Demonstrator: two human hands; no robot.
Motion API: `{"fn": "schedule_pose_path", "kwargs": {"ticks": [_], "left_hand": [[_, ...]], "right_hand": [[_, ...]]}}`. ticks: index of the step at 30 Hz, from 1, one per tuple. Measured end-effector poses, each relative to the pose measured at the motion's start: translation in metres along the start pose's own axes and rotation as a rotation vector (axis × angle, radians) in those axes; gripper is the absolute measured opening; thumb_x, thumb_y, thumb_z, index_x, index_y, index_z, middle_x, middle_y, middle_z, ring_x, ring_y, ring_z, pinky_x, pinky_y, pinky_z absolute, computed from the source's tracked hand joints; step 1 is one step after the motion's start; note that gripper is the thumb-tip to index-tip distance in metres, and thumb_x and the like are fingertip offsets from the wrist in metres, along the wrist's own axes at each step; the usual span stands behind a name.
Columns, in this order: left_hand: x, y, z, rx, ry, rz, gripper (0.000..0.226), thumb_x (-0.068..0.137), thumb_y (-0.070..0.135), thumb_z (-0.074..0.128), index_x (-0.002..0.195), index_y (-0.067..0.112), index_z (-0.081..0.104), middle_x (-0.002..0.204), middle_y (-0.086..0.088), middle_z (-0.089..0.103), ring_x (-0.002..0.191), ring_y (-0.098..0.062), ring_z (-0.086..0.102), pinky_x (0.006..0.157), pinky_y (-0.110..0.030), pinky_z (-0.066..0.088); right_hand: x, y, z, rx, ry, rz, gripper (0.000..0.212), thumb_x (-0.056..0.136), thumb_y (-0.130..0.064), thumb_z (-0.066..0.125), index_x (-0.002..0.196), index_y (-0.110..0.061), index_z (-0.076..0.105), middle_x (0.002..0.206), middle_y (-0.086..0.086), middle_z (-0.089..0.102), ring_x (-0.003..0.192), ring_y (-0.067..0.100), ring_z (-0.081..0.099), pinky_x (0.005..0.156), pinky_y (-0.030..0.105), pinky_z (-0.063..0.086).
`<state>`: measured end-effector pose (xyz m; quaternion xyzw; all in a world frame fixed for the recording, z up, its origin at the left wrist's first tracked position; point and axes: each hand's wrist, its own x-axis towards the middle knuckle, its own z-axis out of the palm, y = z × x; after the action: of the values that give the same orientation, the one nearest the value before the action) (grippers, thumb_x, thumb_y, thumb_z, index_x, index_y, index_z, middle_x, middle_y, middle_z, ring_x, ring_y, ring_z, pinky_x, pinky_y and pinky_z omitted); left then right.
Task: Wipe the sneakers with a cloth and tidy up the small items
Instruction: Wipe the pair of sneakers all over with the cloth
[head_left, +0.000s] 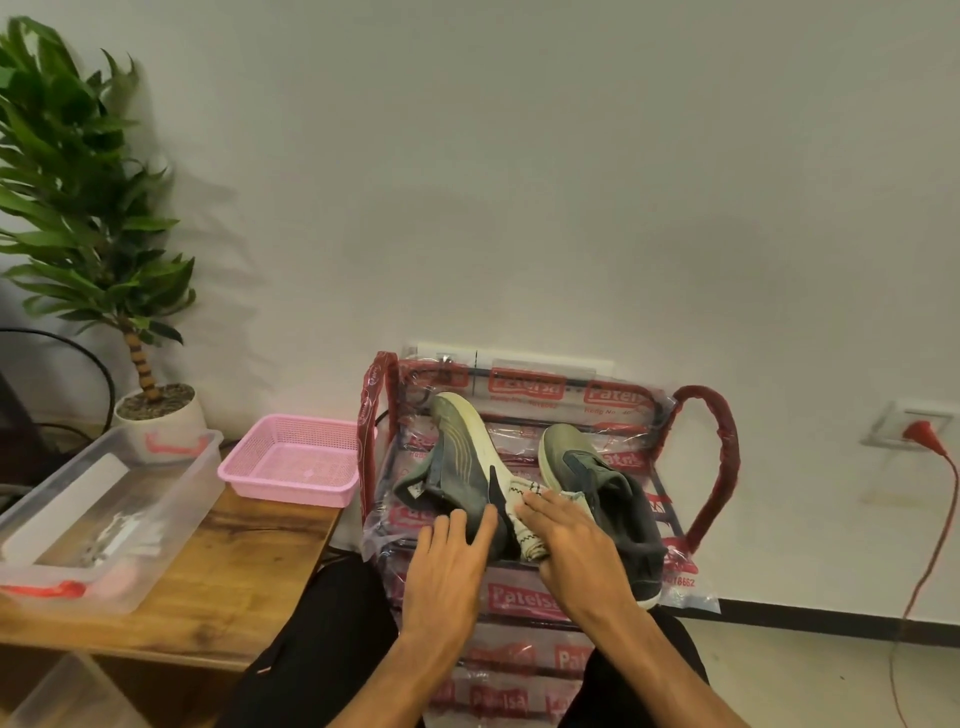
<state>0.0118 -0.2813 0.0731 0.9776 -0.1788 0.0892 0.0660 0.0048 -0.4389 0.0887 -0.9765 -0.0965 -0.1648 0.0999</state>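
Both sneakers sit on the top shelf of the plastic-wrapped shoe rack (711, 452). We lay our left hand (447, 561) flat, fingers released, on the left sneaker (462, 457), apparently to steady it. Our right hand (566, 545) presses the cloth (521, 492) with straight fingers into the gap beside the right sneaker (597, 478), likely for wiping. The pink basket (296, 462) waits on the tabletop (249, 561), probably for small items.

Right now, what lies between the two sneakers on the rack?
A pale cloth lies between the left sneaker and the right sneaker, partly under the right hand. The head view shows it.
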Motion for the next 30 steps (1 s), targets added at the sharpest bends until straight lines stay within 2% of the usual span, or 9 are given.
{"fn": "schedule_pose_path", "kwargs": {"ticks": [4, 6, 9, 11, 13, 17, 21, 26, 30], "left_hand": [[0.003, -0.002, 0.004, -0.050, -0.009, 0.014, 0.083, 0.096, 0.004, 0.044, 0.154, 0.033, -0.008, 0.120, -0.004, 0.047, 0.108, -0.021, 0.045, 0.093, -0.030, 0.034], [0.005, -0.003, -0.002, -0.089, 0.001, 0.043, 0.081, 0.096, 0.003, 0.044, 0.154, 0.037, -0.001, 0.121, 0.000, 0.047, 0.108, -0.018, 0.045, 0.090, -0.028, 0.034], [0.017, -0.005, -0.023, -0.184, 0.153, 0.136, 0.061, 0.096, 0.012, 0.047, 0.150, 0.033, 0.029, 0.127, 0.003, 0.050, 0.110, -0.016, 0.048, 0.088, -0.027, 0.037], [0.031, -0.008, -0.040, -0.241, 0.275, 0.199, 0.049, 0.087, 0.013, 0.063, 0.133, 0.026, 0.056, 0.117, 0.003, 0.062, 0.100, -0.017, 0.055, 0.079, -0.028, 0.044], [0.045, -0.013, -0.055, -0.243, 0.354, 0.203, 0.042, 0.079, 0.008, 0.071, 0.118, 0.023, 0.067, 0.108, 0.003, 0.069, 0.092, -0.018, 0.058, 0.074, -0.031, 0.048], [0.058, -0.025, -0.072, -0.472, 0.407, 0.108, 0.046, 0.082, -0.009, 0.058, 0.116, 0.019, 0.070, 0.117, 0.000, 0.068, 0.103, -0.020, 0.060, 0.085, -0.037, 0.055], [0.063, -0.037, -0.079, -0.868, 0.378, -0.018, 0.054, 0.082, -0.016, 0.054, 0.107, 0.029, 0.071, 0.120, 0.009, 0.063, 0.114, -0.010, 0.058, 0.097, -0.028, 0.051], [0.073, -0.044, -0.103, -1.116, 0.421, -0.084, 0.055, 0.076, -0.021, 0.052, 0.087, 0.029, 0.073, 0.100, 0.013, 0.068, 0.100, -0.006, 0.061, 0.089, -0.029, 0.052], [0.070, -0.052, -0.111, -1.180, 0.407, -0.161, 0.050, 0.072, -0.024, 0.043, 0.084, 0.017, 0.068, 0.102, 0.000, 0.064, 0.097, -0.016, 0.059, 0.079, -0.027, 0.051]], "right_hand": [[0.002, 0.001, -0.006, 0.037, -0.022, 0.013, 0.077, 0.068, 0.011, 0.059, 0.138, -0.019, 0.053, 0.142, -0.003, 0.052, 0.136, 0.019, 0.042, 0.112, 0.027, 0.027], [0.003, 0.002, -0.010, 0.074, -0.009, 0.022, 0.076, 0.073, 0.008, 0.056, 0.142, -0.024, 0.048, 0.146, -0.007, 0.047, 0.140, 0.014, 0.036, 0.112, 0.021, 0.020], [0.007, 0.003, -0.017, 0.117, 0.045, 0.062, 0.074, 0.076, 0.006, 0.057, 0.141, -0.027, 0.049, 0.146, -0.010, 0.046, 0.140, 0.011, 0.035, 0.108, 0.016, 0.014], [0.013, 0.001, -0.022, 0.167, 0.107, 0.093, 0.072, 0.074, 0.007, 0.059, 0.138, -0.027, 0.052, 0.143, -0.009, 0.050, 0.137, 0.012, 0.040, 0.109, 0.018, 0.020], [0.022, -0.005, -0.027, 0.242, 0.143, 0.114, 0.070, 0.075, 0.007, 0.057, 0.137, -0.027, 0.055, 0.140, -0.010, 0.053, 0.133, 0.010, 0.044, 0.111, 0.023, 0.030], [0.038, -0.020, -0.034, 0.529, 0.171, 0.219, 0.068, 0.076, 0.009, 0.052, 0.130, -0.032, 0.060, 0.121, -0.011, 0.066, 0.110, 0.010, 0.061, 0.089, 0.028, 0.053], [0.046, -0.032, -0.045, 0.695, 0.255, 0.244, 0.067, 0.082, 0.007, 0.052, 0.129, -0.039, 0.060, 0.119, -0.018, 0.066, 0.110, -0.002, 0.059, 0.090, 0.013, 0.049], [0.049, -0.037, -0.067, 0.768, 0.333, 0.237, 0.049, 0.092, -0.005, 0.055, 0.126, -0.039, 0.062, 0.118, -0.022, 0.066, 0.111, -0.005, 0.058, 0.097, 0.021, 0.049], [0.055, -0.050, -0.070, 0.758, 0.230, 0.175, 0.024, 0.097, -0.017, 0.056, 0.105, -0.031, 0.073, 0.081, -0.031, 0.067, 0.078, -0.009, 0.061, 0.072, 0.013, 0.051]]}}
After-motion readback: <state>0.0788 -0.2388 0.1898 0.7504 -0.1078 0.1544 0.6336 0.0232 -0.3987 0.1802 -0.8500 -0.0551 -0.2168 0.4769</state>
